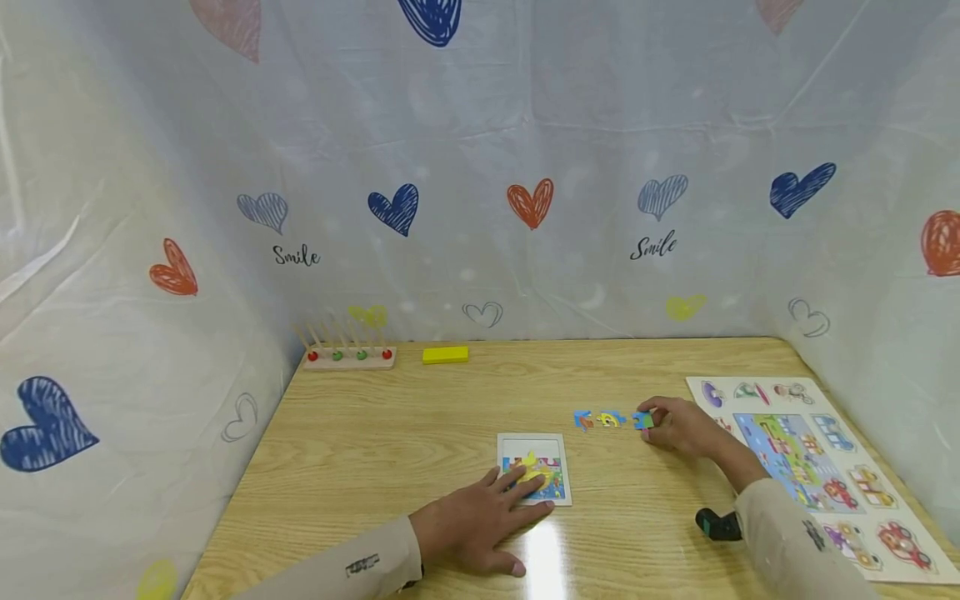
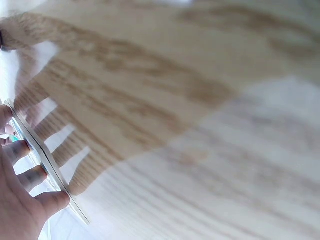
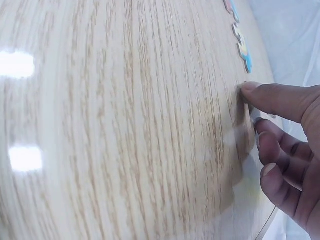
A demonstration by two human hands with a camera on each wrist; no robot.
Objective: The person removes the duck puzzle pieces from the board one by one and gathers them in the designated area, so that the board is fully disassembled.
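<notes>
My left hand (image 1: 480, 521) lies with spread fingers over the lower part of a small framed jigsaw puzzle (image 1: 567, 477). Assembled colourful pieces fill the lower part of its white frame, while the top strip is bare. In the left wrist view, the fingertips (image 2: 59, 201) touch the frame's edge. To the right, my right hand (image 1: 684, 429) pinches a blue and green jigsaw piece (image 1: 641, 420) at the table surface. Left of it lie two loose pieces, one blue and orange (image 1: 582, 419), one yellow and blue (image 1: 611, 418). The pinched piece is mostly hidden in the right wrist view.
A large picture board (image 1: 817, 525) with vehicle pictures lies at the right, partly beneath my right forearm. Near it sits a black object (image 1: 717, 525). At the back left stand a wooden peg rack (image 1: 349, 360) with red and green beads and a yellow block (image 1: 446, 355).
</notes>
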